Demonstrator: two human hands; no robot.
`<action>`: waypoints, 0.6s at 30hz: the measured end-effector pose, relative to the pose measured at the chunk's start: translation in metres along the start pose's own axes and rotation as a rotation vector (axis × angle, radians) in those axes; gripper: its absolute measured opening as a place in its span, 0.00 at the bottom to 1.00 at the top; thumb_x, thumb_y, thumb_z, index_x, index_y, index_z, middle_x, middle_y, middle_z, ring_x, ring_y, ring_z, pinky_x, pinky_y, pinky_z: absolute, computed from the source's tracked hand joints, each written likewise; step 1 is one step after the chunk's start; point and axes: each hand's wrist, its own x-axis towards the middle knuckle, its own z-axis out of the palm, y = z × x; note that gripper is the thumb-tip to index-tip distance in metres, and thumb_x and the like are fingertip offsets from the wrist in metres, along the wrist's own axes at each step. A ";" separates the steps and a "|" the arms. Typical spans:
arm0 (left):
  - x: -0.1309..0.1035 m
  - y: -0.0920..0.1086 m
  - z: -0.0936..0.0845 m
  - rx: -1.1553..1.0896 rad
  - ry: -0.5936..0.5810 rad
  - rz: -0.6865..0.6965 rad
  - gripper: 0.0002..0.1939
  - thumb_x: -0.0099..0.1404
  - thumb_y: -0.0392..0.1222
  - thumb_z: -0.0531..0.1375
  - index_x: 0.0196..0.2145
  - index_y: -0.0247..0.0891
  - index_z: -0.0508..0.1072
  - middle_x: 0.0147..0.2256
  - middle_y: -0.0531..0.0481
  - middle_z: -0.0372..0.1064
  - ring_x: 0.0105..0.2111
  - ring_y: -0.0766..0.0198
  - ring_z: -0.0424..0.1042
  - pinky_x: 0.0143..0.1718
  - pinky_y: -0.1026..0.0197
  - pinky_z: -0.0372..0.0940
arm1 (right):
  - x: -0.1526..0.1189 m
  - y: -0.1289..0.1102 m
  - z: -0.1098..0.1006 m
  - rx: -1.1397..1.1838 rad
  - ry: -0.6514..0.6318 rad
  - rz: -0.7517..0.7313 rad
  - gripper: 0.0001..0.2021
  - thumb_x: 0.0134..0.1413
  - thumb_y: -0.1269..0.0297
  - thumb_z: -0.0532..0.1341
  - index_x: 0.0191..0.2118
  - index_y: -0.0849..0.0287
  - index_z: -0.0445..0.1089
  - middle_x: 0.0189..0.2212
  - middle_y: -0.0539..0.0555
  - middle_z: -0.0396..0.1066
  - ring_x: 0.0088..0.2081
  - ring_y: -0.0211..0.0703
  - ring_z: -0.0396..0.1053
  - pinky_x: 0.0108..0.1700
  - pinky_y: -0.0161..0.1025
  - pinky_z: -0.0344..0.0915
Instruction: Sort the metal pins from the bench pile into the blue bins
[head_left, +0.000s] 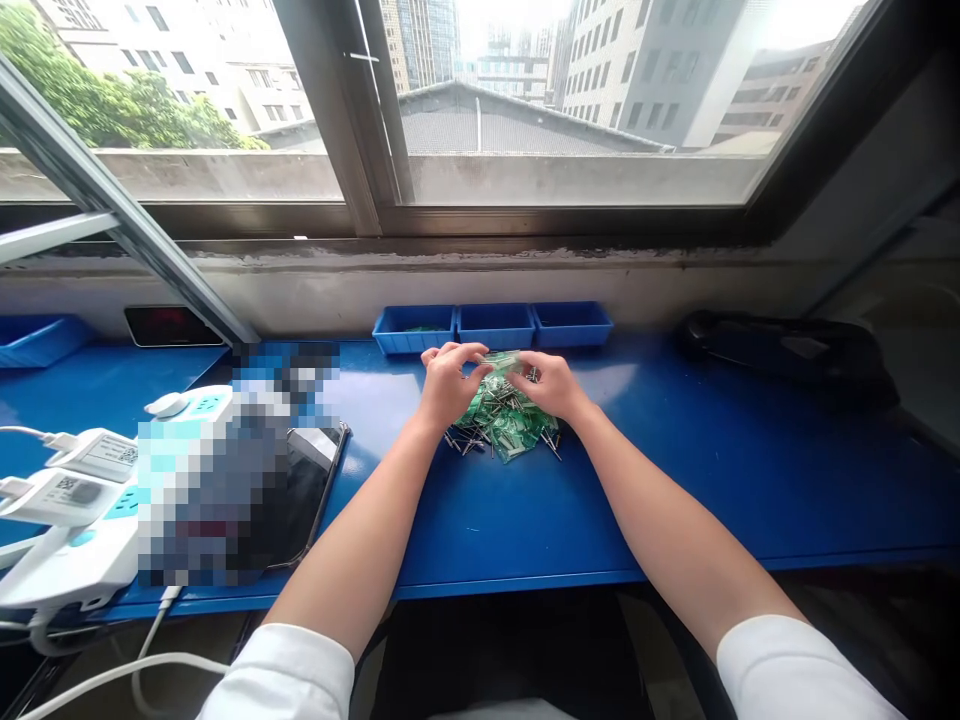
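Note:
A small clear green-tinted bag [501,361] is stretched between my two hands, above a pile. My left hand [450,382] pinches its left end between thumb and fingers. At its right end, my right hand [551,383] holds on with bent fingers. Beneath them lies the pile of green plastic bags [511,430] mixed with thin metal pins or screws [469,440], too small to identify. What the held bag contains cannot be made out clearly.
Blue bins [495,326] stand in a row behind the pile on the blue table [510,530]. At left are a white power strip [67,565] with chargers and a dark tablet-like device [311,490]. A black bag [787,360] lies at right.

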 end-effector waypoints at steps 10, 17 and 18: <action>-0.004 0.007 0.002 0.024 0.008 0.078 0.08 0.60 0.37 0.58 0.26 0.43 0.75 0.45 0.50 0.73 0.50 0.56 0.66 0.53 0.49 0.54 | 0.001 -0.003 0.004 0.043 0.185 -0.030 0.14 0.53 0.69 0.55 0.40 0.52 0.77 0.42 0.52 0.73 0.42 0.42 0.71 0.41 0.39 0.69; -0.008 0.004 0.007 -0.216 -0.021 -0.016 0.11 0.63 0.41 0.56 0.44 0.42 0.71 0.38 0.49 0.74 0.38 0.62 0.71 0.38 0.61 0.65 | 0.001 -0.007 0.006 0.099 0.104 0.003 0.11 0.56 0.59 0.57 0.33 0.57 0.75 0.33 0.54 0.73 0.34 0.41 0.69 0.37 0.39 0.67; -0.009 0.004 0.009 -0.236 -0.016 -0.055 0.15 0.62 0.41 0.57 0.48 0.43 0.67 0.35 0.50 0.74 0.35 0.64 0.70 0.35 0.62 0.65 | 0.001 -0.008 0.007 0.096 0.094 0.004 0.11 0.56 0.58 0.57 0.32 0.57 0.74 0.32 0.54 0.72 0.35 0.41 0.69 0.38 0.39 0.67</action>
